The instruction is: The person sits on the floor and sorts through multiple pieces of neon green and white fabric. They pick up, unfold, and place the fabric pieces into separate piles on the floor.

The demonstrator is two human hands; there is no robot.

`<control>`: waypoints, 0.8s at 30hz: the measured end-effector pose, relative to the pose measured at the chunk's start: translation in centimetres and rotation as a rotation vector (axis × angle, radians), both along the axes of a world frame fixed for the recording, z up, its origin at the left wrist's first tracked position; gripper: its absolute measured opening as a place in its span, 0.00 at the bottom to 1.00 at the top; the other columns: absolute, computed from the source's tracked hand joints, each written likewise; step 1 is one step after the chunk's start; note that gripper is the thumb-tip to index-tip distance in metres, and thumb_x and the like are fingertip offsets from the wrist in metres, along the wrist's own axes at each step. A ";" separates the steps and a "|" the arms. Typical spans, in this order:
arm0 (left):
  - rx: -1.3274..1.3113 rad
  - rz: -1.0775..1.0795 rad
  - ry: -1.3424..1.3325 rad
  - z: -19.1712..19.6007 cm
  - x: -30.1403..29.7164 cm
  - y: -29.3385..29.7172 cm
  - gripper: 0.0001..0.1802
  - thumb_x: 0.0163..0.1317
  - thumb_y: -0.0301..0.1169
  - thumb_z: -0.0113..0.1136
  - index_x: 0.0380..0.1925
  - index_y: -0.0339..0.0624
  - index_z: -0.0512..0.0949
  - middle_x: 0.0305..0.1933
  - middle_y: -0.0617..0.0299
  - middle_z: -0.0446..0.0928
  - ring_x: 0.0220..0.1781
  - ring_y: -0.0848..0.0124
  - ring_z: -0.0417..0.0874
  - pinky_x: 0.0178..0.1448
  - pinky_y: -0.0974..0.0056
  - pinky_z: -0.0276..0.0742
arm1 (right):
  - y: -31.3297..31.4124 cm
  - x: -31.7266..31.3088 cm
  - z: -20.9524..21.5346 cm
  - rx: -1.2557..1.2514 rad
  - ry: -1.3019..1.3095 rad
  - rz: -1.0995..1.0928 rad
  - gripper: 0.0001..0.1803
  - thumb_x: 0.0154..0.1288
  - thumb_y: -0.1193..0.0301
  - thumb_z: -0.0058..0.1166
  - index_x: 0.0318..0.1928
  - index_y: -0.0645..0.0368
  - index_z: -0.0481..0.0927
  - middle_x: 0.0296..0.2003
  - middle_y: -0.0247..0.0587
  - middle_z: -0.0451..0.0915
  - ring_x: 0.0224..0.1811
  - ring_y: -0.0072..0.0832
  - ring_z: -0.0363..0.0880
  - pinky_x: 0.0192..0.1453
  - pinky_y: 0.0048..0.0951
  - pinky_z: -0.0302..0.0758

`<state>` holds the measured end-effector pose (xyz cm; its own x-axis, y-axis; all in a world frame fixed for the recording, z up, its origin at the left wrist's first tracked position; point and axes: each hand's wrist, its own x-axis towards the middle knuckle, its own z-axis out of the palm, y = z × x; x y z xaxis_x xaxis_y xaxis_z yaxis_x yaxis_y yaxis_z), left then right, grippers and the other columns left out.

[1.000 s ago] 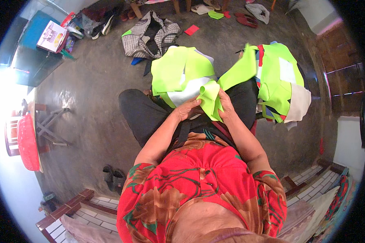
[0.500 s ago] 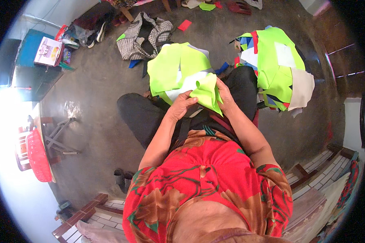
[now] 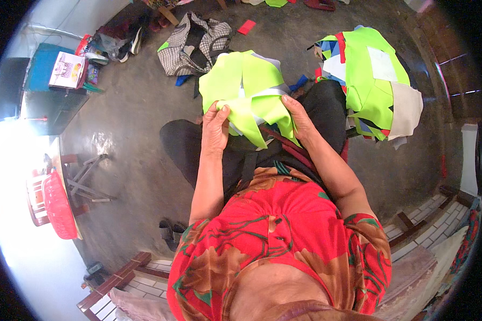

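A neon yellow-green piece of cloth (image 3: pixel 260 113) is stretched between my two hands above my lap. My left hand (image 3: pixel 216 127) pinches its left end, thumb on top. At the other end, my right hand (image 3: pixel 300 117) grips the edge with the thumb showing and most fingers hidden. One corner of the piece hangs down toward my lap. Just beyond lies a heap of neon cloth pieces (image 3: pixel 242 72) with some white and grey among them. To the right sits a bigger pile of cloth pieces (image 3: pixel 359 64), mostly neon, with white, beige, red and blue ones.
A checkered bag (image 3: pixel 179 53) lies gaping on the floor ahead, with a red scrap (image 3: pixel 246 27) beside it. Shoes (image 3: pixel 136 41) stand at the far left near a teal cabinet (image 3: pixel 40 64). A red plastic chair (image 3: pixel 59 206) is at left. My crossed legs (image 3: pixel 179 152) frame the near heap.
My left hand has moved left and slightly forward, away from my right hand. The cloth, bunched and folded before, is now spread wider between them. The view has shifted slightly.
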<state>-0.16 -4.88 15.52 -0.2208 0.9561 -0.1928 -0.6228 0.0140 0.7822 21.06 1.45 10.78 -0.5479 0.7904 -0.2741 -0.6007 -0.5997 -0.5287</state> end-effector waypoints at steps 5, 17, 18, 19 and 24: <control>0.145 0.013 0.259 1.9 -2.5 0.5 0.13 0.53 0.31 0.65 0.38 0.37 0.79 0.37 0.67 0.77 0.43 0.77 0.73 0.54 0.70 0.64 | -0.5 -0.2 1.4 0.073 -0.096 0.140 0.16 0.58 0.66 0.59 0.44 0.61 0.75 0.38 0.38 0.80 0.38 0.25 0.80 0.45 0.28 0.77; 0.118 0.214 0.393 7.0 -2.7 1.3 0.12 0.53 0.33 0.66 0.34 0.40 0.76 0.33 0.65 0.77 0.34 0.76 0.76 0.44 0.70 0.71 | -0.8 0.1 2.2 0.165 -0.190 0.366 0.25 0.47 0.73 0.67 0.48 0.60 0.75 0.36 0.30 0.79 0.35 0.18 0.77 0.42 0.18 0.73; 0.124 0.238 0.361 7.1 -2.6 1.4 0.13 0.53 0.33 0.66 0.35 0.40 0.75 0.33 0.65 0.77 0.34 0.75 0.76 0.43 0.69 0.72 | -0.8 0.2 2.1 0.162 -0.181 0.366 0.25 0.46 0.74 0.67 0.48 0.60 0.75 0.36 0.30 0.79 0.36 0.19 0.77 0.43 0.19 0.73; 0.131 0.262 0.328 7.2 -2.4 1.7 0.13 0.54 0.33 0.65 0.36 0.41 0.75 0.33 0.64 0.76 0.34 0.74 0.76 0.42 0.67 0.73 | -0.8 0.2 2.0 0.160 -0.172 0.367 0.26 0.46 0.74 0.67 0.49 0.60 0.74 0.36 0.31 0.79 0.36 0.19 0.77 0.43 0.19 0.74; 0.083 0.344 0.202 7.3 -2.2 2.8 0.12 0.56 0.34 0.64 0.38 0.45 0.73 0.34 0.63 0.75 0.34 0.69 0.77 0.32 0.61 0.77 | -0.5 0.2 0.9 0.131 -0.170 0.343 0.24 0.47 0.74 0.66 0.48 0.58 0.74 0.37 0.32 0.79 0.34 0.18 0.77 0.32 0.16 0.72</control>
